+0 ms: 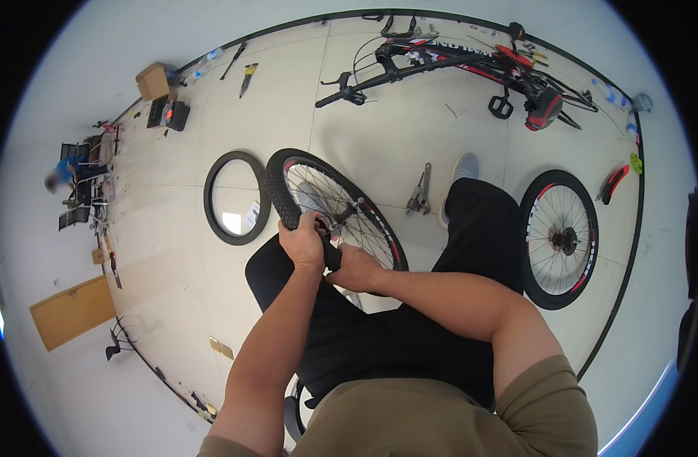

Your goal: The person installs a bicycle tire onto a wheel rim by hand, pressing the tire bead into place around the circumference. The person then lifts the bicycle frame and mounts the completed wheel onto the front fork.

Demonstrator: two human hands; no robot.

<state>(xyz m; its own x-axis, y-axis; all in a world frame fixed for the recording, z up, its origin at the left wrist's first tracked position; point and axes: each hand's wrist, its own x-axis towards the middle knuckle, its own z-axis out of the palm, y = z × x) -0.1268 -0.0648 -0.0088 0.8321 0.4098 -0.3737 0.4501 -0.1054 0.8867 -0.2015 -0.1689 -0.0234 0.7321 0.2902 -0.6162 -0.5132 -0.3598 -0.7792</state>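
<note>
Clamping the grip of the left hand [301,242] on the black tire [276,190] of a tilted bike wheel [343,216], and closing the right hand [356,268] round it just beside. Holding the wheel near the left knee [266,268], between a loose tire [209,196] and a second wheel [564,241] on the floor [162,251].

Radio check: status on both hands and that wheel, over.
Left hand gripping near edge of wheel; right hand alongside, grip partly hidden. Wheel tilted. Loose tire lying left of wheel.
</note>
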